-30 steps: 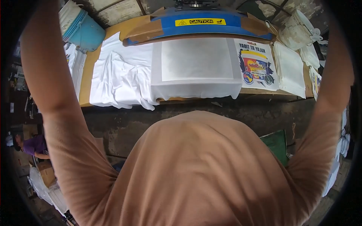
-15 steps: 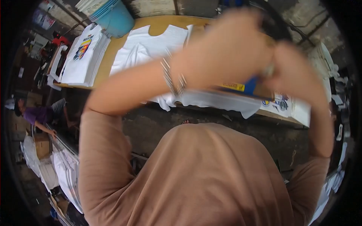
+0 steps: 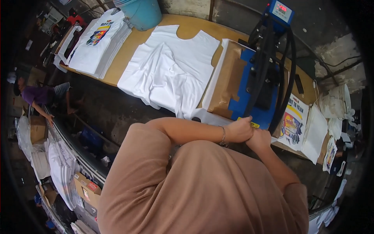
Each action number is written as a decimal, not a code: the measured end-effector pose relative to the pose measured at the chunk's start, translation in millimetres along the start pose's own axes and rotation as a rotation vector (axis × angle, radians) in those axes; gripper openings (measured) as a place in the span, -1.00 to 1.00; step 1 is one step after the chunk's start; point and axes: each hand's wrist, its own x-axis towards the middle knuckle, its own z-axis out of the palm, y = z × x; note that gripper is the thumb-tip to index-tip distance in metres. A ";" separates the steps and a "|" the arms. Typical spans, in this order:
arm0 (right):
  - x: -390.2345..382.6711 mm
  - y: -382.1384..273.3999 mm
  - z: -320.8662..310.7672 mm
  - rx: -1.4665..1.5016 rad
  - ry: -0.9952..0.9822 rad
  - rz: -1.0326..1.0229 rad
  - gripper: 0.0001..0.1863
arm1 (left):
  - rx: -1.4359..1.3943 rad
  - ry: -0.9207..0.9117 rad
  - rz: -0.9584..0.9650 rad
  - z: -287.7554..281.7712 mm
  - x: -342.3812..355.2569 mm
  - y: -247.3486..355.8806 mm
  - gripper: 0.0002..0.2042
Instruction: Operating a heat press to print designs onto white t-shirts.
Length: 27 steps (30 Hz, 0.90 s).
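Note:
My left hand [image 3: 240,130] and my right hand [image 3: 258,137] are side by side, fingers wrapped round the handle of a blue and black heat press [image 3: 240,98], whose plate is down with brown padding along its side. White cloth shows beneath the plate. A rumpled white T-shirt [image 3: 163,70] lies spread to the left of the press. To the right lie a printed colourful transfer sheet [image 3: 292,124] and a pile of plain white sheets [image 3: 314,139]. At the far left of the table sits a stack of printed white shirts [image 3: 93,46].
The wooden table [image 3: 128,43] holds a blue bucket [image 3: 142,13] at the back. A whitish container [image 3: 337,101] is at right. A person in purple [image 3: 35,93] sits at far left beside a rail with piled white garments [image 3: 60,171]. Cables run along the wall behind the press.
My hands have come down from high up onto the press handle, and the plate is lower. My view has swung, so the shirt stack and person at left show more.

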 end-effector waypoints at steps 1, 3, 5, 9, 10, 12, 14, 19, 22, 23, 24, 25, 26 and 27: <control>1.6 1.3 3.2 -0.013 0.006 0.001 -0.83 | 0.040 -0.022 -0.011 2.1 0.2 0.3 -0.84; -1.5 0.0 5.8 0.013 0.084 -0.021 -0.84 | 0.032 -0.024 -0.017 0.4 2.0 1.8 -0.82; -4.3 -2.8 -0.4 0.019 0.083 -0.039 -0.81 | 0.045 -0.053 -0.039 -8.1 -2.1 -0.2 -0.80; -15.6 -16.8 -38.3 0.157 0.145 -0.144 -0.73 | -0.043 0.199 0.166 -36.0 -32.0 -24.6 -0.81; -20.9 -19.8 -53.2 0.259 0.234 -0.259 -0.69 | -0.309 0.499 0.130 -41.9 -47.5 -33.2 -0.76; -31.8 -31.2 -81.2 0.445 0.304 -0.195 -0.71 | -0.268 0.357 0.078 -49.3 -87.8 -58.9 -0.64; -32.3 -42.3 -105.0 0.616 0.408 -0.128 -0.73 | -0.493 0.229 -0.344 -45.6 -129.7 -85.9 -0.69; -5.3 -96.1 -131.6 0.975 0.358 -0.290 -0.83 | -0.143 0.465 -1.038 -11.3 -267.3 -167.9 -0.69; 55.5 -134.5 -111.6 1.282 0.009 -0.430 -0.82 | -0.201 0.394 -1.327 12.6 -349.6 -243.5 -0.62; 82.6 -151.1 -95.3 1.353 -0.099 -0.381 -0.81 | -0.235 0.330 -1.457 20.4 -372.7 -270.4 -0.58; 112.4 -169.0 -75.3 1.416 -0.204 -0.333 -0.80 | -0.234 0.344 -1.419 30.5 -391.0 -296.1 -0.58; 144.9 -183.6 -55.2 1.280 -0.199 -0.310 -0.80 | -0.123 0.282 -1.461 39.4 -407.4 -323.2 -0.52; 180.6 -198.5 -33.2 1.165 -0.170 -0.352 -0.79 | -0.010 0.212 -1.500 47.0 -422.1 -350.0 -0.47; 222.4 -220.5 -7.0 1.137 -0.113 -0.262 -0.76 | -0.018 0.211 -1.466 54.8 -432.6 -375.1 -0.47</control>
